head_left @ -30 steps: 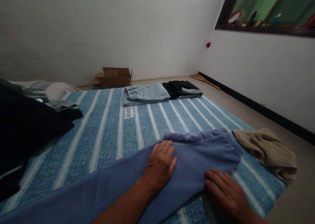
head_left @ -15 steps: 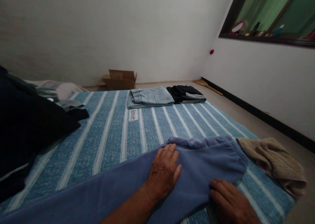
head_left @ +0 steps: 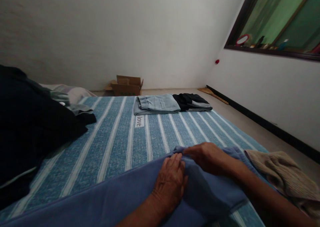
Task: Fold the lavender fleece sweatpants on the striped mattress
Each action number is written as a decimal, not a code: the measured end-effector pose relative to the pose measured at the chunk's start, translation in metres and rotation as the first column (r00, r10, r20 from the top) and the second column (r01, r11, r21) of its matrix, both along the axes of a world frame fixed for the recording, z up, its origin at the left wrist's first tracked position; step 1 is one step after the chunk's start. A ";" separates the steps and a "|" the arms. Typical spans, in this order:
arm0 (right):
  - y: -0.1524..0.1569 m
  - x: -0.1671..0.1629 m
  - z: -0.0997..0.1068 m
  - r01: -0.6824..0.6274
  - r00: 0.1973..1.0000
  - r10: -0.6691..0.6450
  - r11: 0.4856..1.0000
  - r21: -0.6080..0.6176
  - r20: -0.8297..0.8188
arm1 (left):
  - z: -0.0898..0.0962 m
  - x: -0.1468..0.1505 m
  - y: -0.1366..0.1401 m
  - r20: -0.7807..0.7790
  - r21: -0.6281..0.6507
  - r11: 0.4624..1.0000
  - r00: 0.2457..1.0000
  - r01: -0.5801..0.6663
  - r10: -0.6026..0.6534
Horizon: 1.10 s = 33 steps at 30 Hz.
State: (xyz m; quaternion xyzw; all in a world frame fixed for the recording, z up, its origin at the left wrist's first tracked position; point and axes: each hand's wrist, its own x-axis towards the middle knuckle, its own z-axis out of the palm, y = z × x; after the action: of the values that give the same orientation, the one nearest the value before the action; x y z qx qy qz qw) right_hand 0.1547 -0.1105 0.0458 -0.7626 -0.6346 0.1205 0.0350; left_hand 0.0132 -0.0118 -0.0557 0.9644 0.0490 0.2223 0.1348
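A pair of blue-purple soft trousers (head_left: 100, 193) lies across the near part of the bed, one leg running out to the left. My left hand (head_left: 170, 180) rests on the trousers, its fingers laid on the cloth by the far edge. Just right of it, my right hand (head_left: 206, 155) reaches over to that same edge, fingers stretched out and touching the cloth; its thumb is hidden. Below my right forearm the cloth is bunched and shaded. Beside the waist end lies a tan knitted cloth (head_left: 282, 170), partly behind my right forearm.
Folded light-blue jeans (head_left: 160, 104) and a folded black-and-grey garment (head_left: 192, 102) lie at the far edge of the striped bedspread (head_left: 115, 140). Dark clothes (head_left: 37, 120) are heaped on the left. A cardboard box (head_left: 127, 86) stands by the wall, and a window (head_left: 277, 24) is at upper right.
My right hand has moved from the trousers' near edge up to the far edge, close to my left hand. My left hand stays on the cloth. The view has tilted slightly upward.
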 end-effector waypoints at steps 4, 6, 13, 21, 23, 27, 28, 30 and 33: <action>0.067 0.018 0.003 -0.091 0.994 0.065 0.941 -0.325 -0.091 | -0.003 -0.001 0.000 0.016 -0.007 1.000 1.000 -0.003 0.003; 0.088 0.026 0.001 -0.135 0.983 0.058 0.872 -0.471 -0.174 | -0.005 -0.001 0.000 0.026 -0.011 1.000 1.000 -0.006 0.006; 0.119 0.037 -0.012 -0.174 0.967 -0.026 0.664 -0.728 -0.255 | -0.001 -0.002 -0.002 -0.005 -0.017 1.000 1.000 -0.010 0.010; 0.133 0.031 -0.012 -0.189 0.980 0.047 0.544 -0.817 -0.195 | 0.001 -0.003 -0.001 0.004 -0.011 1.000 1.000 -0.001 0.001; 0.136 0.030 -0.014 -0.172 0.985 0.073 0.520 -0.837 -0.157 | 0.000 -0.003 -0.001 0.006 -0.006 1.000 1.000 -0.001 0.001; 0.143 0.030 -0.022 -0.147 0.988 0.114 0.490 -0.859 -0.104 | -0.001 -0.003 -0.001 0.026 0.006 1.000 1.000 -0.008 0.008; 0.144 0.031 -0.025 -0.145 0.988 0.120 0.485 -0.862 -0.099 | -0.001 -0.003 -0.001 0.029 0.005 1.000 1.000 -0.010 0.010; 0.146 0.035 -0.028 -0.147 0.988 0.120 0.484 -0.862 -0.100 | -0.001 -0.003 -0.001 0.029 -0.002 1.000 0.999 -0.013 0.013; 0.144 0.040 -0.029 -0.159 0.987 0.105 0.511 -0.845 -0.123 | -0.001 -0.003 -0.002 0.014 -0.017 1.000 1.000 -0.019 0.019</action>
State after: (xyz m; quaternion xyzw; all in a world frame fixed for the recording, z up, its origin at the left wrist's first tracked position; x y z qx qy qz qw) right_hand 0.1946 0.0339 0.0165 -0.6281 -0.5494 0.4386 -0.3335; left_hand 0.0104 -0.0136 -0.0571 0.9610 0.0590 0.2302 0.1413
